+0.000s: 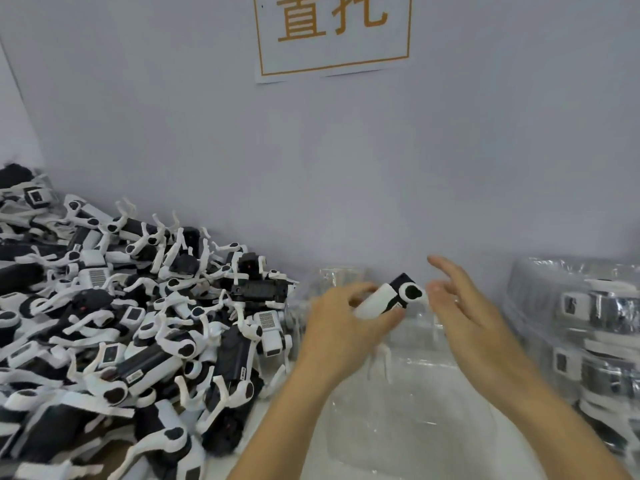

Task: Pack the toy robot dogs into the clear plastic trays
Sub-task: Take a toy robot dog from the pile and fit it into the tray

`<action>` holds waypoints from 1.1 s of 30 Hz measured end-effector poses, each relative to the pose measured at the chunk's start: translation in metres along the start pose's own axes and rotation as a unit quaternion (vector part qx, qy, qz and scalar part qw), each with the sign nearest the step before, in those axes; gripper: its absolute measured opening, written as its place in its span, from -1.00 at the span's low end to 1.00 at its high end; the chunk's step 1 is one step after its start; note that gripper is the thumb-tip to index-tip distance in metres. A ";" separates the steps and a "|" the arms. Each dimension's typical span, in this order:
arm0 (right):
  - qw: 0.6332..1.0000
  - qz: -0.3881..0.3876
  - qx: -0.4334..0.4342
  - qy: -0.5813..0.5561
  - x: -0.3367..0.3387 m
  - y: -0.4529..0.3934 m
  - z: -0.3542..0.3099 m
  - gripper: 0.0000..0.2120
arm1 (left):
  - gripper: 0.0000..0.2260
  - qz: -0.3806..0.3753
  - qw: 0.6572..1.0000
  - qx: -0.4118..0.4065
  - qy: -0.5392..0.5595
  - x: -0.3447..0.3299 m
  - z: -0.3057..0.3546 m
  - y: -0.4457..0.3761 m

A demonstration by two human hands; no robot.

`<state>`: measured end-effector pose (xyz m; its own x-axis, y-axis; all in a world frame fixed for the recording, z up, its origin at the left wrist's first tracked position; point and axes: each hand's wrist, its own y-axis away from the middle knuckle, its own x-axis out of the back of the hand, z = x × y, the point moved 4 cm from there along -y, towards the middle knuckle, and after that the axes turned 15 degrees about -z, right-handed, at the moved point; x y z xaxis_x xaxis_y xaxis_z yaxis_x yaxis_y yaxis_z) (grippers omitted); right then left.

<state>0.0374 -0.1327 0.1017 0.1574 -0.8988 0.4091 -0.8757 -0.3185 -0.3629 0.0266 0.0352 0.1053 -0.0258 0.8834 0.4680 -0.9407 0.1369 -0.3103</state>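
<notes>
My left hand (341,327) grips a white and black toy robot dog (389,296) by its body, holding it above a clear plastic tray (398,403) in the middle of the table. Its white legs hang down below my fingers. My right hand (457,303) hovers just right of the dog's head, fingers spread and relaxed, holding nothing. A big heap of loose toy robot dogs (121,323) fills the left side.
A stack of clear trays filled with dogs (581,327) stands at the right. A pale wall rises right behind the table, with a paper sign (332,32) on it. More clear plastic (339,275) lies behind the held dog.
</notes>
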 end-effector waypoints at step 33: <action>0.999 0.038 0.021 -0.004 0.012 0.002 0.004 -0.71 | -0.75 0.030 0.963 -0.055 0.262 -0.017 0.026 -0.014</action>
<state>0.0390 -0.1451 0.1024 0.0958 -0.9233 0.3720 -0.8654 -0.2619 -0.4271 0.0316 0.0063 0.1229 0.1227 0.9921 -0.0261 -0.9010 0.1004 -0.4220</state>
